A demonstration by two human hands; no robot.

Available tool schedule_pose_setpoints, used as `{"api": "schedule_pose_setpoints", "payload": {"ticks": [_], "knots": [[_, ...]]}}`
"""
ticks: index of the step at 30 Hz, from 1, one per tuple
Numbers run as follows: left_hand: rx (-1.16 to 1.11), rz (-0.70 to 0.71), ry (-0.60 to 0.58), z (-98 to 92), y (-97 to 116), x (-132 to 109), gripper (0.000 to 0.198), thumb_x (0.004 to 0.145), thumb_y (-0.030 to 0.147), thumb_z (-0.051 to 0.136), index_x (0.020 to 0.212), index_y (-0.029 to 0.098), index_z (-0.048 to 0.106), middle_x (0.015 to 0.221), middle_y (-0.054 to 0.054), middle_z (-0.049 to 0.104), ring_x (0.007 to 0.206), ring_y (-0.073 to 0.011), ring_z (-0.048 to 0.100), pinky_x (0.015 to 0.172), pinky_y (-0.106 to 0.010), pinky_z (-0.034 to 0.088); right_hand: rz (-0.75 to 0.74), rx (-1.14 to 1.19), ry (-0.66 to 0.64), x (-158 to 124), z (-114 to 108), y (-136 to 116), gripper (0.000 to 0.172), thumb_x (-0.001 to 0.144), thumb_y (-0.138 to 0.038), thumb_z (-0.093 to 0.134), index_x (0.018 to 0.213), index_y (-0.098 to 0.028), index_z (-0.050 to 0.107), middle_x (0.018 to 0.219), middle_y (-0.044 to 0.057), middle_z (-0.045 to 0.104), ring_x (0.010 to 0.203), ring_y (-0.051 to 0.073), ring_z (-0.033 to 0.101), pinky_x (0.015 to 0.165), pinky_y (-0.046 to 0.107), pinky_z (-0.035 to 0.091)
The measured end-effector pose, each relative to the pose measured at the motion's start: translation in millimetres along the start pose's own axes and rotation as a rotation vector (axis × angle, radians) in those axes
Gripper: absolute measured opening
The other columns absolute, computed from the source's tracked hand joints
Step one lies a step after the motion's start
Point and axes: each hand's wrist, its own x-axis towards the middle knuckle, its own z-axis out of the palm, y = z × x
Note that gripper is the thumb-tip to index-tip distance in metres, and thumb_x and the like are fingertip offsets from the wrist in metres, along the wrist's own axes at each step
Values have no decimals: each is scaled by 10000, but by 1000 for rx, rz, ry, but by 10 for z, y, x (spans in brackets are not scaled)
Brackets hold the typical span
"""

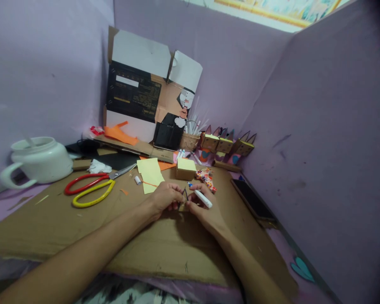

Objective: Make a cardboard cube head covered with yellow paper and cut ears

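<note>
My left hand (167,196) is closed on a small brown cardboard piece (183,207) with a dark-edged pointed tip. My right hand (205,207) holds a white marker (203,198) with a blue end, and its fingers also touch the right side of the cardboard piece. Both hands meet just above the cardboard sheet (129,236); the fingers partly hide the piece. Just beyond them stands a small cardboard box with a yellow top (186,169). Left of it lie yellow paper (149,173) and a white marker cap (137,180).
Scissors with red and yellow handles (93,198) lie at left, near a white mug-like pot (39,160). A phone (251,198) rests at the right edge. Behind are an unfolded box (136,93), a pen basket (190,140) and several cardboard figures with pointed ears (224,145).
</note>
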Motion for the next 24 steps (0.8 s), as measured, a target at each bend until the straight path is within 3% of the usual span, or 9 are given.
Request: {"api": "schedule_pose_setpoints", "payload": {"ticks": [4, 8, 11, 14, 17, 20, 24], "knots": [[4, -22, 23, 4, -14, 18, 84, 500, 135, 560, 526, 162, 485, 328, 62, 431, 323, -76, 402, 332, -179, 211, -41, -14, 51, 0, -21, -23, 280, 637, -229, 630, 885, -208, 502, 610, -49, 572, 503, 107, 505, 476, 216, 406], [23, -52, 52, -24, -61, 62, 76, 503, 122, 549, 498, 157, 481, 326, 66, 415, 298, -68, 373, 318, -179, 184, -165, 38, 221, -54, -133, -70, 216, 785, -328, 539, 936, -182, 590, 631, -2, 607, 561, 138, 556, 554, 275, 455], [37, -71, 73, -40, -90, 88, 92, 512, 117, 545, 465, 156, 476, 293, 75, 366, 272, -61, 325, 311, -183, 157, -302, 10, 320, -133, -213, -71, 252, 836, -355, 493, 838, -172, 666, 531, -8, 564, 498, 127, 526, 511, 268, 425], [47, -89, 83, -42, -92, 89, 115, 510, 111, 534, 434, 157, 461, 269, 64, 365, 255, -58, 295, 303, -185, 149, -348, -84, 304, -207, -226, -51, 278, 826, -365, 515, 729, -171, 689, 446, -18, 515, 427, 114, 490, 445, 252, 383], [46, -91, 73, -43, -74, 74, 123, 499, 112, 538, 425, 159, 451, 266, 62, 365, 251, -58, 292, 300, -187, 137, -293, -128, 253, -221, -189, -44, 257, 816, -378, 526, 802, -170, 677, 486, -10, 554, 422, 115, 500, 432, 250, 393], [27, -52, 37, -46, -46, 55, 120, 486, 120, 556, 458, 166, 448, 297, 83, 357, 267, -52, 293, 312, -189, 128, -203, -71, 259, -159, -145, -44, 262, 810, -368, 528, 977, -179, 600, 639, 14, 631, 510, 134, 567, 516, 278, 472], [22, 8, -31, -22, -1, 10, 89, 488, 124, 546, 488, 164, 467, 325, 93, 359, 300, -40, 264, 338, -193, 142, -21, 70, 166, -65, -82, -20, 314, 681, -301, 634, 949, -205, 503, 723, 13, 649, 590, 152, 599, 545, 277, 494]]}}
